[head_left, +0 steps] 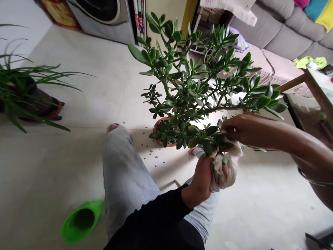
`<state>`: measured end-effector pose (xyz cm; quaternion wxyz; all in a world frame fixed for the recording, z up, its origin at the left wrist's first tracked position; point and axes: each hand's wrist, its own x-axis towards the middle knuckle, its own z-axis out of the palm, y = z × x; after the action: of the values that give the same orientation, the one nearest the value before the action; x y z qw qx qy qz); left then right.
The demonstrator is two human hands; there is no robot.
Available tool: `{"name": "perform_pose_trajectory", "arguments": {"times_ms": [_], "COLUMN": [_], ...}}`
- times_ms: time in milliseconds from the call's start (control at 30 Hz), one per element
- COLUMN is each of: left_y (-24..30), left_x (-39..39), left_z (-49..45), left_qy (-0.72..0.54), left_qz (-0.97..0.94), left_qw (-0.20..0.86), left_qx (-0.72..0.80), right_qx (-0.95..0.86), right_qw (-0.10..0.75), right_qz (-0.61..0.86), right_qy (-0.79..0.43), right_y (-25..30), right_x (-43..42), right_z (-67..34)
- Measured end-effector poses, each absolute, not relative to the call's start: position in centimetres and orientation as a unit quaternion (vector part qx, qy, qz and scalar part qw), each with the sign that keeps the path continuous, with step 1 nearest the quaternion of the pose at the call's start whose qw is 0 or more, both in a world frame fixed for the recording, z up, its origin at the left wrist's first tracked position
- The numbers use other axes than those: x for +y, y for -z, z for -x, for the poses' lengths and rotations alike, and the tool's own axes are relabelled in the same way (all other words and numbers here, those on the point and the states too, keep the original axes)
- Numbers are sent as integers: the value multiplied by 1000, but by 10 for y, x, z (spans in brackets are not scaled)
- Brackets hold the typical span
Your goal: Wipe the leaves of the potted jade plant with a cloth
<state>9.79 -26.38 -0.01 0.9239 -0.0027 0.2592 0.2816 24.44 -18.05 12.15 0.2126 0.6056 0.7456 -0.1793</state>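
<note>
A large jade plant (182,93) with thick green leaves stands in a terracotta-coloured pot (158,130) on the floor before me. My left hand (201,177), in a black sleeve, is closed at its lower right leaves, with a crumpled whitish cloth (232,166) bunched over its fingers. A leaf lies against the cloth there. From the right, my bare-armed right hand (238,128) pinches the upper part of that cloth beside the leaves. Foliage and cloth hide some of the fingertips.
Fallen bits (151,151) are scattered on the floor around the pot. A green scoop-like container (80,222) lies at lower left. A spiky potted plant (39,100) stands at left, a washing machine (111,26) behind. A grey sofa (281,31) and a wooden-edged table (309,83) are at right.
</note>
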Motion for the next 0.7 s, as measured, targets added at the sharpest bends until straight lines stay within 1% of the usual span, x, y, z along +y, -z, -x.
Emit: {"name": "perform_pose_trajectory", "arguments": {"times_ms": [233,400,467,600,667,700], "left_y": [-1,-6,-7,-6,-5,-5], "left_x": [-265,-266,-266,-269,-272,-274], "left_z": [-99,-98,-97,-94,-91,-90], "left_qy": [-294,-314,-305,-292,-289,-290], "left_qz": [-5,3,4,1,-22,-40], "left_qw": [924,919,923,927,929,929], "left_qx": [243,238,235,235,229,226], "right_qx": [755,739,737,708,668,624], "right_qw": [150,89,30,-122,-233,-303], "right_qz": [-612,-660,-670,-695,-705,-718], "right_qy": [182,102,88,43,50,49], "right_y": [-122,-131,-135,-132,-121,-112], "right_x": [-194,-208,-222,-271,-300,-313], "right_z": [-248,-251,-256,-258,-252,-247]}}
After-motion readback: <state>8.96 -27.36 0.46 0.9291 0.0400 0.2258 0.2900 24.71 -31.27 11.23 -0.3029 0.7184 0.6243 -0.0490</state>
